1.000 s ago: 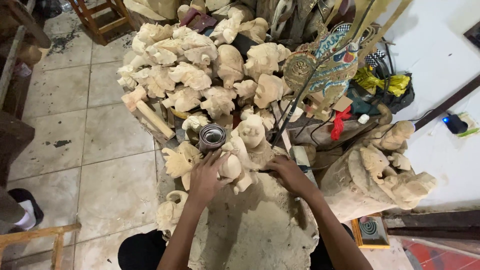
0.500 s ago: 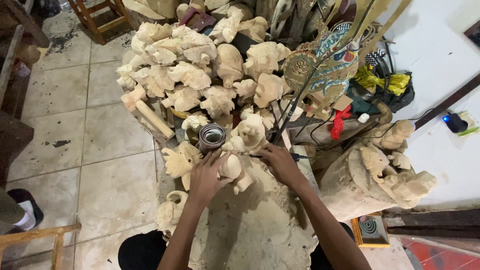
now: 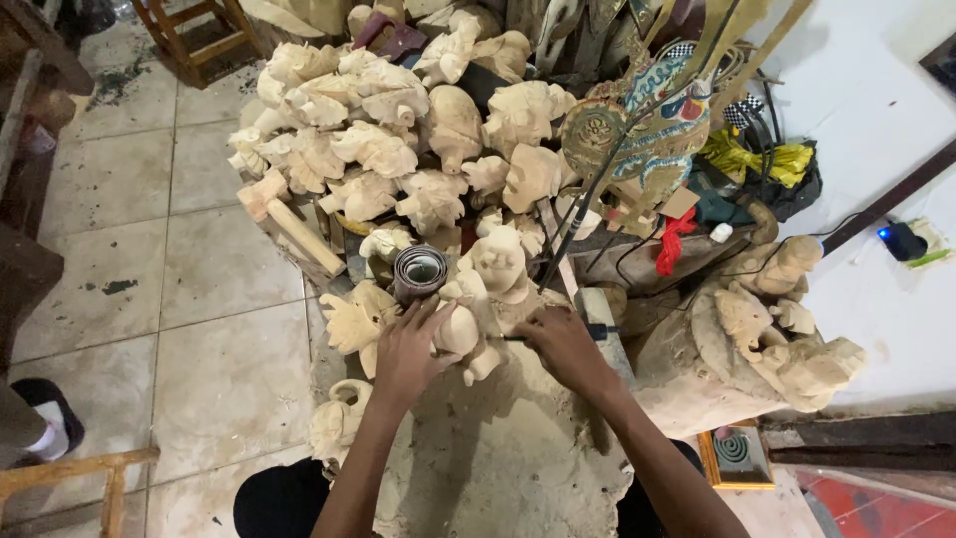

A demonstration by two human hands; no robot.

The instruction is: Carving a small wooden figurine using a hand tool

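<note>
Pale unpainted wooden carving point(image 3: 468, 324) — lying on workblock.

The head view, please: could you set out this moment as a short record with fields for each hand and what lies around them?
setting: tiled floor, a large pale wooden block as work surface
left hand: left hand rests on a small pale carved figure
right hand: right hand grips a thin dark-handled tool, tip toward the figure
beside the hands: a grey roll standing on end
behind: a pile of unpainted carvings
right side: painted flat puppet, bigger carved figure
</note>
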